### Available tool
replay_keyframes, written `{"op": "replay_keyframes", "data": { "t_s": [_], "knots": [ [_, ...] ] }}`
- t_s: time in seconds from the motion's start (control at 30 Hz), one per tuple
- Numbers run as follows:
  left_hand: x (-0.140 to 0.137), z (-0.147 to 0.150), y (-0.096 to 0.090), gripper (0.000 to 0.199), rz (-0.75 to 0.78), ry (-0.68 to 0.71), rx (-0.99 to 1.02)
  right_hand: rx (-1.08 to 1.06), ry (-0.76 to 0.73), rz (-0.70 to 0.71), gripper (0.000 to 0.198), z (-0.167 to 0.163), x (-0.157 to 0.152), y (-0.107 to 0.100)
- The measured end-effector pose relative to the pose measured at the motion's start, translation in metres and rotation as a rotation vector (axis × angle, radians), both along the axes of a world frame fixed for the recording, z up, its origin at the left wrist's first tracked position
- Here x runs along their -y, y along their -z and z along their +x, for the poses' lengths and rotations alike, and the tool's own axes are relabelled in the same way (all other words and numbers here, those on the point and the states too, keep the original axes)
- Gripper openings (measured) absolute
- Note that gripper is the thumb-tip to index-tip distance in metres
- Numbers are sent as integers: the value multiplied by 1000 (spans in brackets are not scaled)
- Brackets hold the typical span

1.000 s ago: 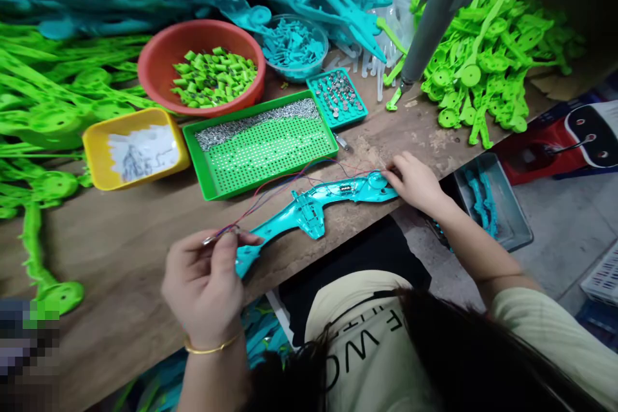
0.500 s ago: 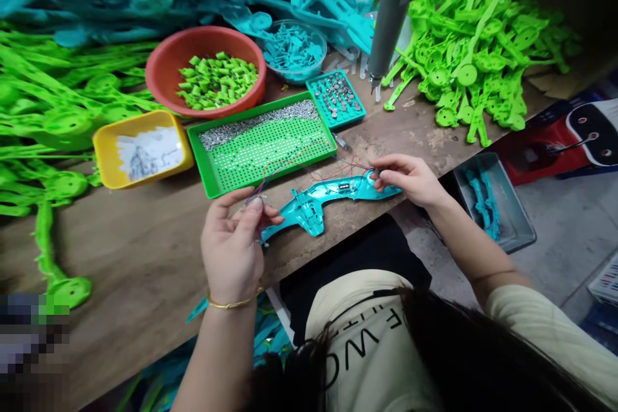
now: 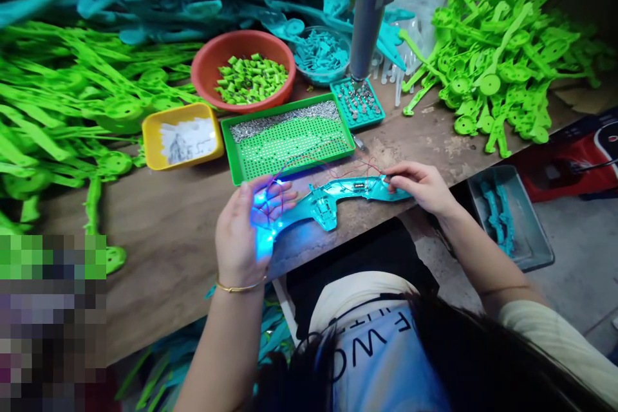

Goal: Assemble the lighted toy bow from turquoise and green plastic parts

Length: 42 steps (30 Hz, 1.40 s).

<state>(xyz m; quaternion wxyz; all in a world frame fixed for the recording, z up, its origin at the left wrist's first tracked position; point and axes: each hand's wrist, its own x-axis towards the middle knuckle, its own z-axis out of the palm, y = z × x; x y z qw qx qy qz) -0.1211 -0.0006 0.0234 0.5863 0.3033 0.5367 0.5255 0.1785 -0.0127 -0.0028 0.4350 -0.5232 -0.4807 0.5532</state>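
Observation:
My left hand (image 3: 241, 222) is palm up with its fingers stretched out. Glowing blue LEDs (image 3: 261, 197) on thin wires lie over its palm and fingers. Beside it, a turquoise plastic shell half (image 3: 322, 206) rests on the bench, inner side up, its left end bathed in blue light. A small coil spring (image 3: 360, 186) shows inside the shell. At the shell's right end, my right hand (image 3: 418, 183) is closed in a pinch on thin red and dark wires (image 3: 369, 166). Its fingertips hide the wire ends.
Behind the shell stand a green perforated tray (image 3: 290, 164) of screws, a turquoise tray (image 3: 381, 117) of small metal parts, a yellow bin (image 3: 183, 163) and a red bowl (image 3: 203, 67). A power screwdriver (image 3: 365, 32) hangs above. Green parts (image 3: 502, 64) are heaped at right.
My left hand has opened from a pinch to a flat palm. The LEDs there now shine blue. My right hand keeps its pinch at the shell's right end.

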Motion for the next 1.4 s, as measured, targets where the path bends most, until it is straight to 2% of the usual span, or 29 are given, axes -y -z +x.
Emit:
{"op": "replay_keyframes", "data": {
  "t_s": [0.1,0.17,0.23,0.3,0.33,0.4,0.47,0.57,0.77,0.97,1.13,1.23,1.3,1.4],
  "knots": [
    [1,1,5,35,63,44,-23,124,37,58,29,13,-10,3],
    [2,4,7,39,105,55,-59,345,76,159,33,18,-18,2],
    [4,8,7,42,152,79,-116,623,171,359,38,11,-25,-5],
    [7,16,5,45,181,138,-179,773,198,599,39,-8,-29,-16],
    [8,20,4,47,193,172,-202,775,126,701,35,-21,-30,-21],
    [13,26,0,50,218,233,-226,753,-142,846,31,-49,-32,-29],
    [17,30,-3,52,246,280,-236,773,-321,905,33,-72,-34,-32],
    [21,27,-4,56,246,315,-261,776,-374,907,25,-84,-38,-30],
    [17,18,7,52,217,205,-276,615,-72,857,17,-61,-32,-34],
    [13,33,11,31,220,246,-272,552,-11,670,14,-49,-17,-35],
    [19,33,6,28,177,454,-276,404,294,590,14,-53,-15,-31],
    [23,28,3,35,146,560,-286,329,380,564,17,-48,-20,-26],
    [24,24,4,41,119,597,-314,343,469,570,20,-32,-30,-20],
    [22,16,7,43,143,602,-445,473,688,543,29,16,-48,-12]
  ]
}}
